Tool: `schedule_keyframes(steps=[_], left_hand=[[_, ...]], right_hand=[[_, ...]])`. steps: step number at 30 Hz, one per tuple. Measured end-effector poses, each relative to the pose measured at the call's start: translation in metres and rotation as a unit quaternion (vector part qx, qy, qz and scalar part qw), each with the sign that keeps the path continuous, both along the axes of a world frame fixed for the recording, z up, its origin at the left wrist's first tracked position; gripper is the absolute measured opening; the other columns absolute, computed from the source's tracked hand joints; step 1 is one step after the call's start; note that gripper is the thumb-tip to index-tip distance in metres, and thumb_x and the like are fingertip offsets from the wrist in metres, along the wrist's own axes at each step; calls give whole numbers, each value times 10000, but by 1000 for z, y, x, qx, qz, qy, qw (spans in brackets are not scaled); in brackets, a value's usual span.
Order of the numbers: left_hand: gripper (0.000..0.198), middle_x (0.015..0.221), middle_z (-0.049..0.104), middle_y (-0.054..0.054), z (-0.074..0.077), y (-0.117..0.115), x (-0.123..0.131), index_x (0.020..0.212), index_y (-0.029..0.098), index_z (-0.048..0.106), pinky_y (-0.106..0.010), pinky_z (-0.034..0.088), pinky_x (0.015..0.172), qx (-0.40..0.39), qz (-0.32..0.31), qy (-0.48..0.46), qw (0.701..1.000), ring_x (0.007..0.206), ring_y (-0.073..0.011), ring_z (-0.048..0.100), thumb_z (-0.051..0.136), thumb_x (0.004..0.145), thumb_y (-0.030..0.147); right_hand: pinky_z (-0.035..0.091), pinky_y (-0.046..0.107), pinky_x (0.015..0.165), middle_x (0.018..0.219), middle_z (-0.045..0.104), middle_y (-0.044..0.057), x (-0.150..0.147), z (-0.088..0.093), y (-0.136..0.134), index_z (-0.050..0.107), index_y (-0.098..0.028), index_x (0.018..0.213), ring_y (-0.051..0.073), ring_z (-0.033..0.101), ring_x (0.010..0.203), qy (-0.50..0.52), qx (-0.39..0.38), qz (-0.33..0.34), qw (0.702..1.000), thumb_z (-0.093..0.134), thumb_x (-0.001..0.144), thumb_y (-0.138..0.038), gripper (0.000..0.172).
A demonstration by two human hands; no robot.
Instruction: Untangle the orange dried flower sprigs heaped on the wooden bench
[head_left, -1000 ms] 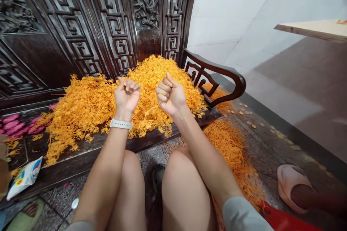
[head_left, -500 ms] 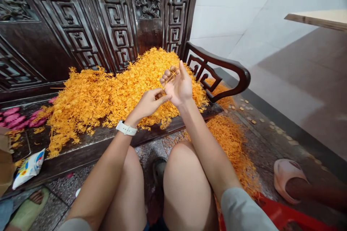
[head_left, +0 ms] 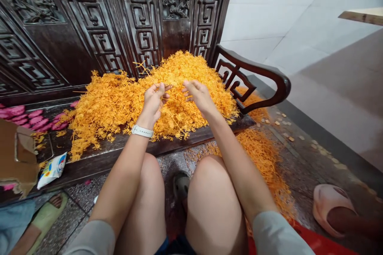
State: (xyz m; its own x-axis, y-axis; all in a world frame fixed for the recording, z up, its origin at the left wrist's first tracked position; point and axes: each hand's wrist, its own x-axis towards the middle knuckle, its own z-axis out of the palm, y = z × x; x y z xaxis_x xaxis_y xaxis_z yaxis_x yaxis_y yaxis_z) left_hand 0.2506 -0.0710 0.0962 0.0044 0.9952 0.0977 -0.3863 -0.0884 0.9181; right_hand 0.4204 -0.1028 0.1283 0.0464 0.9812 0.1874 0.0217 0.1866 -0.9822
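A big heap of orange-yellow branching plastic flower pieces [head_left: 110, 99] covers the dark wooden bench in front of me. Over its middle, my left hand [head_left: 154, 101], with a white watch band at the wrist, has thumb and fingers pinched round a small orange plastic flower piece; the fingers partly hide it. Facing it from the right is my right hand [head_left: 198, 95], fingers loosely bent and apart, with nothing visible in them. The hands do not touch. Below them, a few thin branching pieces stand out from the heap's front.
The bench's armrest [head_left: 269, 81] curves out at right. Orange strands [head_left: 263, 163] lie on the floor beside my leg, near a red plastic object [head_left: 311, 239]. Pink flower pieces [head_left: 36, 119], a cardboard box [head_left: 18, 151] and a white packet [head_left: 53, 170] are at left. Other people's sandalled feet flank me.
My hands have drawn apart. The left has turned and risen, its fingers pointing right; the right, palm up with an orange piece before, has tipped forward and left. The view has shifted left.
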Motion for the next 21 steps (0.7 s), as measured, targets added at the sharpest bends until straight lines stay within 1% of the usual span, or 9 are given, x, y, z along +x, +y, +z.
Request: schedule_keyframes(steps=[2, 3, 6, 9, 11, 13, 15, 18, 21], left_hand=[[283, 855, 745, -37, -1, -3, 4, 848, 202, 627, -232, 485, 611, 22, -10, 13, 1000, 596, -85, 589, 804, 892, 419], [285, 813, 723, -28, -2, -4, 7, 821, 196, 628, -235, 490, 627, 44, -15, 24, 999, 605, -87, 593, 832, 866, 389], [324, 725, 657, 3, -4, -10, 15, 750, 183, 610, -247, 511, 692, 98, -27, 40, 994, 644, -94, 610, 907, 760, 312], [273, 719, 637, 10, -4, -12, 19, 764, 179, 610, -238, 485, 658, 61, -29, 24, 997, 630, -90, 590, 874, 735, 245], [184, 721, 644, 5, -2, -13, 20, 820, 181, 635, -222, 398, 555, 8, -35, 13, 999, 557, -75, 512, 803, 747, 198], [136, 704, 639, 2, 1, -15, 18, 864, 185, 655, -231, 274, 473, -29, -54, 6, 998, 485, -64, 398, 754, 777, 222], [173, 629, 556, 26, 5, -17, 16, 848, 191, 660, -245, 184, 444, -36, -83, 8, 996, 456, -61, 302, 768, 816, 322], [340, 542, 356, 80, 11, -22, 14, 783, 197, 643, -251, 134, 439, -20, -96, 21, 995, 455, -58, 224, 862, 787, 457], [373, 539, 323, 93, 13, -23, 12, 819, 193, 658, -245, 132, 440, -21, -74, 18, 997, 458, -51, 200, 903, 770, 469]], right_hand=[[450, 281, 664, 897, 626, 49, -9, -4, 0, 646, -206, 883, 146, 552, 796, -8, -9, 39, 999, 705, 949, -506, 313], [431, 276, 649, 872, 610, 38, -12, -6, 2, 640, -205, 862, 140, 527, 774, -11, 0, 42, 999, 710, 949, -498, 313], [330, 266, 594, 746, 498, -10, -15, -13, 9, 565, -210, 746, 125, 409, 699, -42, 45, 7, 998, 790, 890, -473, 374], [261, 281, 594, 667, 399, -32, -12, -19, 17, 506, -208, 668, 124, 347, 666, -118, 89, -23, 989, 747, 917, -508, 458], [257, 289, 613, 647, 393, -31, -10, -21, 20, 497, -203, 648, 123, 356, 658, -155, 113, -18, 981, 638, 986, -535, 495], [274, 289, 632, 647, 409, -31, -11, -23, 21, 504, -200, 654, 120, 376, 658, -159, 128, 3, 979, 566, 1024, -528, 498], [293, 285, 622, 657, 413, -37, -14, -23, 21, 534, -203, 700, 113, 379, 634, -124, 115, 32, 985, 557, 1027, -522, 457], [333, 284, 566, 694, 433, -53, -20, -22, 19, 600, -221, 866, 101, 393, 571, -24, 42, 54, 997, 672, 961, -544, 344], [452, 285, 608, 796, 532, -38, -24, -20, 15, 596, -240, 984, 97, 491, 613, 88, -13, 72, 993, 797, 876, -531, 370]])
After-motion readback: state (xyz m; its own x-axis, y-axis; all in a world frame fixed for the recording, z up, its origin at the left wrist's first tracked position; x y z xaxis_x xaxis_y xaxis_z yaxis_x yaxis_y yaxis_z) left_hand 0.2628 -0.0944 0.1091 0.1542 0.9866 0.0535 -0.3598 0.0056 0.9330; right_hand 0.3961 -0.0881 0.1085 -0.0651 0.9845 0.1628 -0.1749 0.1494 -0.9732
